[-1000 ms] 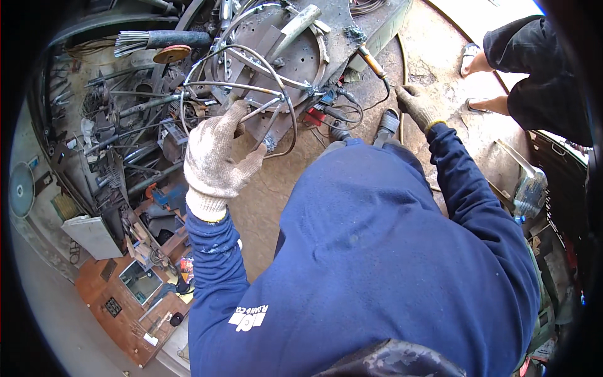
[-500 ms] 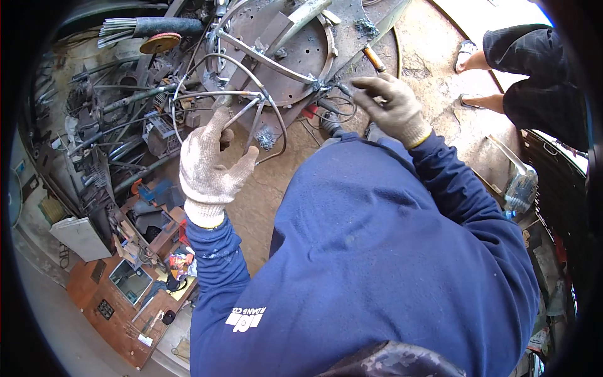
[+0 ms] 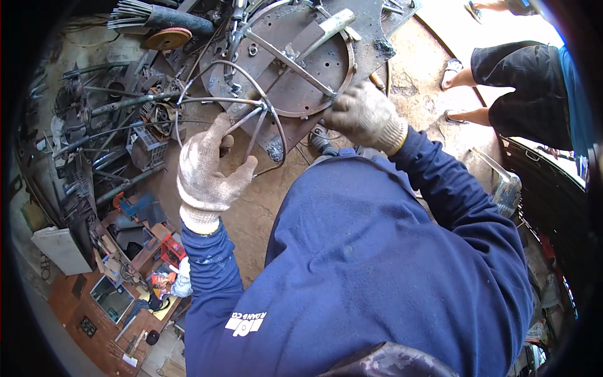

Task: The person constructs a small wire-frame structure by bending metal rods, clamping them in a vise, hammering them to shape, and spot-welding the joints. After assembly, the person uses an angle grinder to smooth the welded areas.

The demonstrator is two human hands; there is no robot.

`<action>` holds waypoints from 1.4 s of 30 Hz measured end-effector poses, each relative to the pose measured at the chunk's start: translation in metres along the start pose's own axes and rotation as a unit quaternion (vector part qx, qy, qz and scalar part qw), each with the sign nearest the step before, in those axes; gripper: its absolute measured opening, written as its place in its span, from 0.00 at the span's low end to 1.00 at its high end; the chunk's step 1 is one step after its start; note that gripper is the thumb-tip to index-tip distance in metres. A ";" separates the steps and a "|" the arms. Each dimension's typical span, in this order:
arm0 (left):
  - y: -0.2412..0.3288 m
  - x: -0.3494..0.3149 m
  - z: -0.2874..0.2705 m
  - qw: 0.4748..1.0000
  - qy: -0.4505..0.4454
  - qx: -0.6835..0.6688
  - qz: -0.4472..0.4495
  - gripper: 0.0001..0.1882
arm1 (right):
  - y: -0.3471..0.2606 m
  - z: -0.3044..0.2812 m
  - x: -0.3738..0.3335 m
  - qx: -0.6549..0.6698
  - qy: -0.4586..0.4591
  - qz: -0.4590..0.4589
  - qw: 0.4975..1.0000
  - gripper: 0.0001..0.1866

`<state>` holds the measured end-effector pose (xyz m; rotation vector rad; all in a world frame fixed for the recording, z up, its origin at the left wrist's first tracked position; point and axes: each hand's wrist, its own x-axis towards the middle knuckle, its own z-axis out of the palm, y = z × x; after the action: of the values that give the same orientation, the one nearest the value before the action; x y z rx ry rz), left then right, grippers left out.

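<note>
My left hand [image 3: 207, 169], in a pale knitted work glove, is at the left end of a bent round-bar frame [image 3: 271, 113]. One straight rod [image 3: 245, 117] of the frame runs in between its curled fingers; the thumb stands apart. My right hand [image 3: 367, 119], in a dirtier glove, is at the right rim of a round steel plate [image 3: 317, 50] with holes in it. Its fingers are curled together beside the lower end of a steel bar [image 3: 292, 65] lying across the plate. Whatever those fingers hold is hidden.
Scrap bars and metal parts [image 3: 119, 135] pile up at left, below a grinding disc [image 3: 168, 39] and a bundle of rods [image 3: 132, 16]. A wooden table [image 3: 75, 308] with clutter stands lower left. Another person's legs [image 3: 512, 78] are at upper right, near a plastic bottle [image 3: 507, 193].
My right hand has moved left and down to the plate's rim, and its fingers have closed. My left hand keeps its place on the frame. The plate shows farther right in the view.
</note>
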<state>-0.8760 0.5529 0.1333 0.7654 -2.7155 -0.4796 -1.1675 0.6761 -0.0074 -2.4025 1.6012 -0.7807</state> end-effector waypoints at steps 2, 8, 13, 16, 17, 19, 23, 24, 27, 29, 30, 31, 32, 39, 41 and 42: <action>-0.007 0.011 -0.009 1.000 0.000 -0.022 0.009 0.40 | -0.006 -0.008 -0.009 0.122 0.011 -0.016 0.992 0.09; -0.024 0.027 -0.021 0.998 0.044 -0.037 0.004 0.39 | -0.025 -0.004 -0.047 0.057 0.107 0.232 0.965 0.17; -0.026 0.033 -0.017 0.998 0.050 -0.040 0.018 0.41 | -0.024 -0.028 0.000 -0.007 0.023 0.199 0.980 0.20; -0.022 0.031 -0.016 0.997 0.048 -0.042 0.034 0.42 | -0.006 -0.025 0.010 0.025 -0.033 0.212 0.976 0.18; -0.023 0.030 -0.017 0.997 0.045 -0.043 0.042 0.42 | 0.003 -0.027 0.008 0.060 -0.042 0.249 0.966 0.18; -0.025 0.022 -0.021 0.997 0.041 -0.040 0.045 0.43 | 0.011 -0.048 0.005 -0.011 -0.039 0.317 0.947 0.18; -0.028 0.023 -0.026 0.999 0.022 -0.010 0.031 0.42 | 0.026 -0.042 -0.030 0.151 0.176 0.441 0.867 0.18; -0.026 0.030 -0.029 0.999 0.011 -0.003 0.041 0.42 | 0.025 -0.037 -0.035 0.209 0.184 0.438 0.855 0.18; -0.021 0.055 -0.033 0.998 -0.022 -0.013 0.062 0.40 | 0.031 -0.003 -0.054 0.264 0.158 0.469 0.828 0.22; -0.017 0.081 -0.033 0.992 -0.035 0.014 0.122 0.39 | 0.052 0.039 -0.075 0.251 0.184 0.523 0.793 0.29; -0.013 0.096 -0.031 0.987 -0.044 0.027 0.152 0.38 | 0.065 0.049 -0.079 0.206 0.160 0.554 0.791 0.32; -0.010 0.108 -0.026 0.987 -0.055 0.046 0.146 0.37 | 0.076 0.056 -0.083 0.159 0.136 0.583 0.785 0.35; -0.012 0.120 -0.023 0.981 -0.069 0.064 0.168 0.38 | 0.087 0.065 -0.088 0.112 0.110 0.611 0.776 0.38; -0.009 0.152 -0.015 0.962 -0.133 0.161 0.178 0.37 | 0.175 0.133 -0.110 0.221 -0.057 0.596 0.770 0.62; -0.002 0.156 -0.020 0.964 -0.130 0.140 0.182 0.37 | 0.191 0.146 -0.108 0.231 -0.112 0.583 0.771 0.60; -0.001 0.157 -0.020 0.963 -0.139 0.132 0.187 0.37 | 0.193 0.147 -0.099 0.226 -0.143 0.586 0.765 0.59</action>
<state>-0.9970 0.4622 0.1788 0.2342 -3.1299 -0.1449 -1.2810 0.6612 -0.2434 -0.7867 1.9824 -0.3945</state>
